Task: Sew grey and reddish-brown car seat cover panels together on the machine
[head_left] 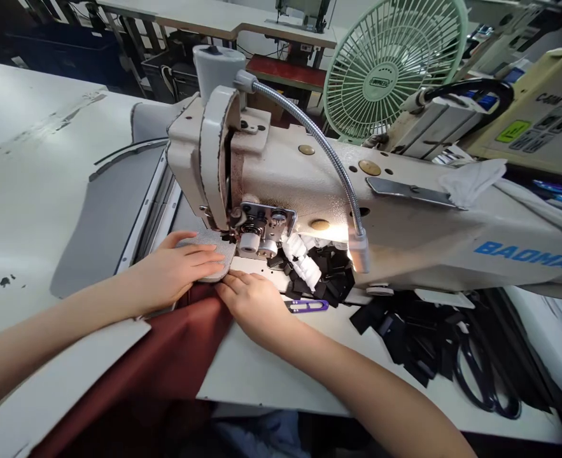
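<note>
Head view, looking down at an industrial sewing machine [405, 210], cream body, blue "BAOMA" lettering on the arm.

Left hand [175, 270]: laid flat, palm down, fingers [204, 254] stretched toward the needle area. It presses on a small grey rounded piece [211, 245] that lies right at the presser foot [249, 238]. Open, not gripping, only bearing down.

Right hand [252, 302]: also palm down, fingers loosely curled, fingertips at the near edge of the grey piece, just beside the left hand's fingertips. Whether it pinches the edge or only touches it, cannot tell.

Dark red fabric [175, 356] runs from under both hands, over the front edge of the white surface [261, 375] and down toward the person's lap.

Around the work:
- Purple-handled thread snips [307, 306] lie on the surface just to the right of the right hand, not touched.
- A heap of small black cut pieces [395, 331] spreads under and in front of the machine arm; some white folded bits [304, 261] sit among them near the needle.
- A gooseneck lamp [359, 248] bends down from the machine head and lights that heap.
- Black-handled scissors [481, 375] lie further right (partly blurred).
- A large grey panel [104, 222] lies flat to the left of the machine.
- A pale green desk fan [393, 63] stands behind the machine.
</note>
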The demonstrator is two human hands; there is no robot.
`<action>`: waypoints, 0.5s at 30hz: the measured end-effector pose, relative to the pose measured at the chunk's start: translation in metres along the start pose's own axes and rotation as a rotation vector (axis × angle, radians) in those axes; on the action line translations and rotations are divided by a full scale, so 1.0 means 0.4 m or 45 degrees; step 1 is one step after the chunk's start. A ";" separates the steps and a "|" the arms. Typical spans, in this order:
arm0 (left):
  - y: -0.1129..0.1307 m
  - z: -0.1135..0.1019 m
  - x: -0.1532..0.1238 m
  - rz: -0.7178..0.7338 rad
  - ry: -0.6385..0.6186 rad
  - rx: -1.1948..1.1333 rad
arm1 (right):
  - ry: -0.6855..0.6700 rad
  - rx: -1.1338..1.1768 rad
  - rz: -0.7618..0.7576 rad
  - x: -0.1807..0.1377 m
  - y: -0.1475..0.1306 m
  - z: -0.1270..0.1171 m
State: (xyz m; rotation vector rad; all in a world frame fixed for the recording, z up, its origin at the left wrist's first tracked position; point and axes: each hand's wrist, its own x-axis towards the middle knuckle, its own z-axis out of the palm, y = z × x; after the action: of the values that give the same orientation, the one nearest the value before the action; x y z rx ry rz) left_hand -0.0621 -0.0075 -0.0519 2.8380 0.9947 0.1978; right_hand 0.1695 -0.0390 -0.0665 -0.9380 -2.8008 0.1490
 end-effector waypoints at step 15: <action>0.019 -0.014 0.047 -0.041 -0.012 0.268 | -0.136 -0.150 0.080 0.018 0.031 -0.031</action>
State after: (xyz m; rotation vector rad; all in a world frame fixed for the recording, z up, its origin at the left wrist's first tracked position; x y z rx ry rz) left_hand -0.0437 -0.0011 -0.0437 3.0033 1.1204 0.0810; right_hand 0.1736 -0.0240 -0.0551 -1.0760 -2.9063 0.0437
